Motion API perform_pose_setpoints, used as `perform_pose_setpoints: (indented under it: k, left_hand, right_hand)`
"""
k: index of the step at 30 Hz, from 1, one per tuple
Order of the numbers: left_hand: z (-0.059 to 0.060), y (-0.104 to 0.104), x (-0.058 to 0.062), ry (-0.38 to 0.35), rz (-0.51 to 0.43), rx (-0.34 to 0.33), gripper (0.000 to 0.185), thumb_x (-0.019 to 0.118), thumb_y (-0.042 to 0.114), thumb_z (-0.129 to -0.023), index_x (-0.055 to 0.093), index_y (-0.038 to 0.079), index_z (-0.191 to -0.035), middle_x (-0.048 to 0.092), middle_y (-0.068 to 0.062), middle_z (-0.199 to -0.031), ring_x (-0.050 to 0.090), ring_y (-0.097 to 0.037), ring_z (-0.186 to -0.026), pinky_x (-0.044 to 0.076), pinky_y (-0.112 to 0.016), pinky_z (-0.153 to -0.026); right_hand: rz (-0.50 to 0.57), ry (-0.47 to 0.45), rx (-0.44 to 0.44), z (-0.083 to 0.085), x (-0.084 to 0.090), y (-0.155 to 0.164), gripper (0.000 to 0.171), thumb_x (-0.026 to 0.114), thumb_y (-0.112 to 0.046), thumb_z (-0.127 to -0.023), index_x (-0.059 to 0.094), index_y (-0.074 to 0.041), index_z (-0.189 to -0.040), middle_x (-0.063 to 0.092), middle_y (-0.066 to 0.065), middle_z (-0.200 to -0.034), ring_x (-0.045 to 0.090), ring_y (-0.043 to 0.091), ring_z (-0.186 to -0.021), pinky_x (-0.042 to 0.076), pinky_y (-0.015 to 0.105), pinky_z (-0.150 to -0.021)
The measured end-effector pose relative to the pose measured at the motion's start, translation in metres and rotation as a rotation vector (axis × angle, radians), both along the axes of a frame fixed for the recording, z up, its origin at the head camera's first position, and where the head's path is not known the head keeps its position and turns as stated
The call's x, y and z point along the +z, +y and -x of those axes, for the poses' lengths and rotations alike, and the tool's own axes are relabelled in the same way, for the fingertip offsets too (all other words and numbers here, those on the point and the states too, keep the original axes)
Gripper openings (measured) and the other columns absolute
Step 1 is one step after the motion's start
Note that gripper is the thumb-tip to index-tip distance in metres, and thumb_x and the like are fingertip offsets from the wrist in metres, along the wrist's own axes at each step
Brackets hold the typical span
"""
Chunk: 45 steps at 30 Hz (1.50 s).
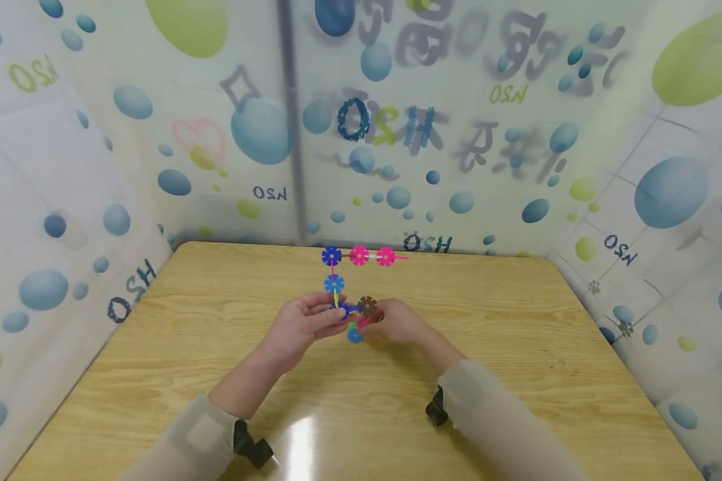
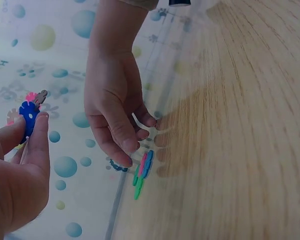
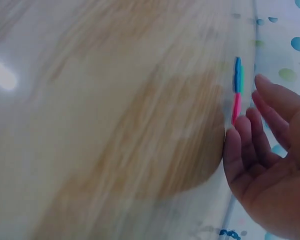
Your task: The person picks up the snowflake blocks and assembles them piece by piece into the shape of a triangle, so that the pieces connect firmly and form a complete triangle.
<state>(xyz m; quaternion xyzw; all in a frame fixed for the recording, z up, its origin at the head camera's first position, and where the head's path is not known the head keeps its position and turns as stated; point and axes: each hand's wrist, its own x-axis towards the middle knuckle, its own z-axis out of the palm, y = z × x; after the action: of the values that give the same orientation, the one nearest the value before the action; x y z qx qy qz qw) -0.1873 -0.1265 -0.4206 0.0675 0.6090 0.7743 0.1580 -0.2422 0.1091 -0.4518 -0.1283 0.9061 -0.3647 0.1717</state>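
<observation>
Clamping a dark blue disc (image 2: 28, 116) of the disc chain (image 1: 333, 284) over the table (image 1: 487, 287), your left grip (image 1: 299, 327); just right, lower, a blue, green and pink cluster (image 1: 354, 335); farther right, brown disc (image 1: 367, 305); then your right grip (image 1: 402, 322), loosely curled, apart, near the cluster

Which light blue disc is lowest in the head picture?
The light blue disc just below the green piece. The other light blue disc sits higher up, above the thumb of the left hand.
</observation>
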Motion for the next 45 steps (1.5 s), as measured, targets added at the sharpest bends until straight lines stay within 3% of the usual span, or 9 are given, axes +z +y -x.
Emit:
perform_pose_setpoints:
  k: [7,14,16,22,27,33,39,45]
  left_hand:
    - [0.0,0.0,0.0,-0.005,0.009,0.006,0.038,0.063,0.001,-0.11,0.056,-0.014,-0.144,0.081,-0.007,-0.12,0.081,-0.016,-0.108,0.065,-0.036,-0.101]
    - [0.0,-0.001,0.0,-0.01,0.005,0.005,0.041,0.062,0.0,-0.11,0.051,-0.015,-0.146,0.075,-0.019,-0.139,0.081,-0.016,-0.109,0.064,-0.036,-0.103]
    - [0.0,-0.001,0.0,-0.019,0.014,0.012,0.041,0.062,0.001,-0.11,0.051,-0.013,-0.147,0.077,-0.016,-0.134,0.081,-0.016,-0.109,0.065,-0.036,-0.102]
    - [0.001,0.0,0.0,-0.02,0.003,0.003,0.041,0.061,0.0,-0.11,0.051,-0.014,-0.148,0.078,-0.012,-0.131,0.081,-0.017,-0.11,0.065,-0.036,-0.103]
    - [-0.001,0.0,-0.003,-0.02,-0.01,-0.014,0.042,0.061,-0.001,-0.11,0.051,-0.017,-0.147,0.08,-0.012,-0.127,0.081,-0.016,-0.11,0.065,-0.036,-0.103]
    - [-0.003,0.002,-0.004,-0.016,-0.009,-0.018,0.043,0.062,-0.001,-0.109,0.049,-0.019,-0.146,0.081,-0.01,-0.124,0.08,-0.021,-0.114,0.064,-0.039,-0.105]
    - [-0.004,0.005,-0.003,-0.02,-0.013,-0.024,0.041,0.062,-0.002,-0.109,0.05,-0.019,-0.144,0.082,-0.008,-0.119,0.079,-0.027,-0.119,0.064,-0.039,-0.104]
    - [-0.005,0.007,-0.004,-0.031,-0.013,-0.027,0.04,0.063,-0.001,-0.109,0.052,-0.018,-0.144,0.077,-0.024,-0.13,0.079,-0.028,-0.119,0.065,-0.037,-0.103]
  right_hand:
    - [-0.068,0.016,0.009,-0.004,-0.002,-0.013,0.021,0.09,-0.035,-0.094,0.078,-0.02,-0.101,0.073,-0.001,-0.095,0.063,0.02,-0.089,0.054,0.038,-0.088]
    - [-0.132,0.026,0.048,-0.01,0.001,-0.007,0.018,0.088,-0.025,-0.096,0.079,-0.015,-0.109,0.076,0.002,-0.107,0.069,0.021,-0.102,0.061,0.045,-0.099]
    - [-0.139,0.015,0.05,-0.012,0.001,-0.001,0.018,0.087,-0.025,-0.097,0.079,-0.016,-0.111,0.075,0.002,-0.111,0.069,0.02,-0.105,0.061,0.046,-0.101]
    - [-0.141,0.012,0.047,-0.02,0.004,0.017,0.021,0.086,-0.025,-0.098,0.075,-0.015,-0.113,0.073,0.001,-0.111,0.067,0.02,-0.104,0.06,0.046,-0.101]
    - [-0.106,0.006,0.044,-0.027,0.005,0.033,0.02,0.087,-0.019,-0.096,0.072,-0.015,-0.107,0.071,0.0,-0.105,0.065,0.018,-0.099,0.06,0.041,-0.094]
    - [0.083,0.05,0.0,-0.039,0.008,0.057,0.011,0.08,-0.019,-0.101,0.075,-0.016,-0.11,0.074,0.0,-0.101,0.066,0.018,-0.091,0.057,0.032,-0.076]
    - [0.417,0.113,-0.083,-0.052,0.023,0.068,0.017,0.076,-0.022,-0.106,0.081,-0.011,-0.118,0.08,0.004,-0.112,0.075,0.029,-0.102,0.067,0.042,-0.093]
    - [0.589,0.173,-0.126,-0.06,0.03,0.063,0.018,0.079,-0.02,-0.104,0.081,-0.009,-0.118,0.081,-0.004,-0.108,0.077,0.021,-0.1,0.066,0.027,-0.088]
